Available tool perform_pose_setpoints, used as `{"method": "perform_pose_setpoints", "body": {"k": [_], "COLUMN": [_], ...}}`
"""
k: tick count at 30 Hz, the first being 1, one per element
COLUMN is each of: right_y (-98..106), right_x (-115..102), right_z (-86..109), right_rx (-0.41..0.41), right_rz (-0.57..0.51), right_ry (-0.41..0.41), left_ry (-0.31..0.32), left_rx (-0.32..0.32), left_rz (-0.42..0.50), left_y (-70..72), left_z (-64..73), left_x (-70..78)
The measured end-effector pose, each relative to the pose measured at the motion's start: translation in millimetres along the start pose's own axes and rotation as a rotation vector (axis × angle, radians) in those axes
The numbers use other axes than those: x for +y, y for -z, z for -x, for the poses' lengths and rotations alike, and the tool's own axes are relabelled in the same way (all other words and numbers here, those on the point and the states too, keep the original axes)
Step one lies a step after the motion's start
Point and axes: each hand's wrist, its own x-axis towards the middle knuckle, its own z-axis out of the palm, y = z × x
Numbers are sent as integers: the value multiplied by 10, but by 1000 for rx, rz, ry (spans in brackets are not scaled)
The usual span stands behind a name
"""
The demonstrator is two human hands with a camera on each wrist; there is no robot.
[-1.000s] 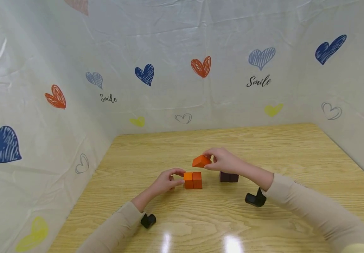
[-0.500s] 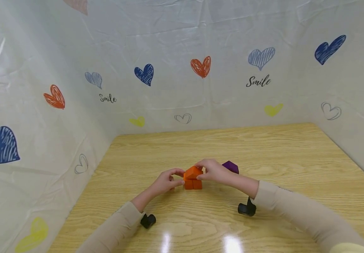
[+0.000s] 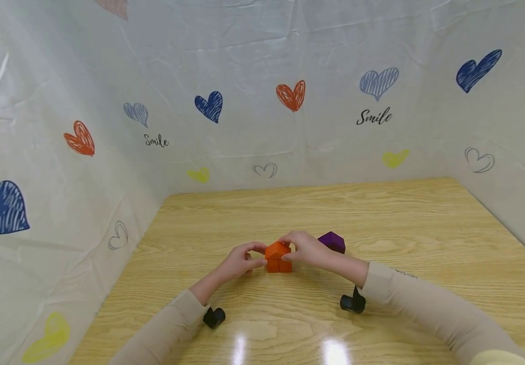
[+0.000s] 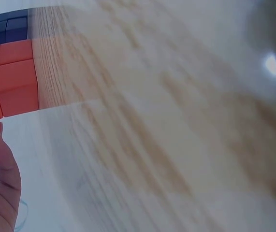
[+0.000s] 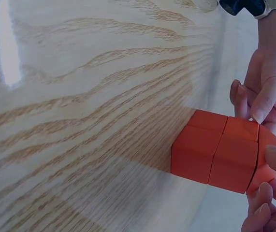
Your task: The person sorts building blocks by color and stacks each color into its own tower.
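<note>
Orange cube blocks [image 3: 278,266] stand stacked on the wooden table, two side by side in front and two layers high in the right wrist view. An orange triangular prism block [image 3: 278,249] sits on top of them like a roof. My right hand [image 3: 310,249] pinches that prism from the right between thumb and fingers. At the left side of the stack, my left hand [image 3: 240,261] holds an upper cube with thumb and index finger; its fingertips [image 5: 259,116] meet the cube's edge in the right wrist view. The stack's far side is hidden.
Behind my right hand stands a dark purple block stack [image 3: 333,242] with a peaked top, partly covered by the hand. Black wrist cameras [image 3: 214,318] hang under both sleeves. A white curtain [image 3: 244,147] with printed hearts borders the table [image 3: 289,314].
My right hand has brought the orange prism left and down onto the cubes, and still pinches it. The purple stack's peaked top has come into sight. My left hand has stayed in place.
</note>
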Motion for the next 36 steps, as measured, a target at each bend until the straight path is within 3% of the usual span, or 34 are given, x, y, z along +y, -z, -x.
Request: {"method": "perform_pose_setpoints", "body": {"k": [5,14,21,24,36], "right_y": [-16,-64,-90,-97,-110], "right_x": [3,11,25,31,24], "right_z": [-8,27,25,19,17], "right_rx": [1,4,22,23,19], "right_rz": [18,-26,-37,-36,-19], "right_ry": [-6,-109,-109,-99,-106], "left_ry": [-1,16,-12,-4,6], "left_rx": [-5,4,-5,-3,3], "left_rz": [5,-9,-21,-24,-49], "left_y": [10,12,46,53,53], "left_z": [-1,9,127,146,139], "left_x": [9,60,353,401,391]}}
